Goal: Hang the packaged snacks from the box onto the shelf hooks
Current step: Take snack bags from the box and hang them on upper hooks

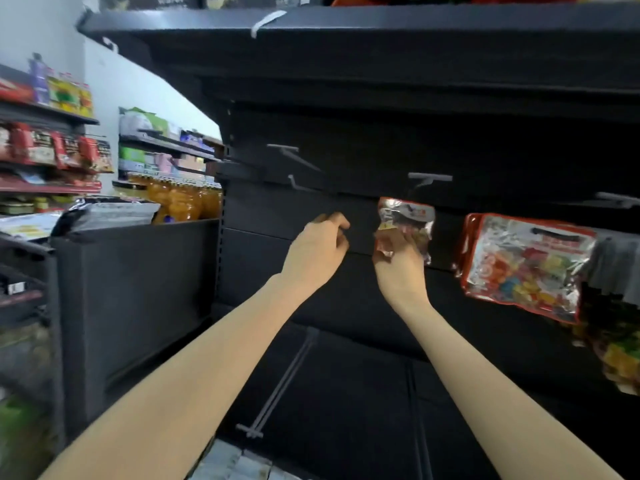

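My right hand (398, 265) grips the lower part of a small shiny snack packet (407, 218) with a red top edge, held up just under a grey shelf hook (429, 177) on the dark back panel. My left hand (320, 247) is raised beside it to the left, fingers curled against the panel; I cannot tell whether it holds anything. Two more empty hooks (294, 157) stick out at the upper left. A larger red-edged snack bag (523, 265) hangs to the right. The box is only partly visible at the bottom edge (235, 462).
A long double-wire hook (280, 386) projects from the lower panel between my arms. More hanging bags (620, 355) crowd the far right. A dark shelf (346, 26) overhangs above. Orange drink bottles (183, 199) and stocked side shelves (52, 147) stand to the left.
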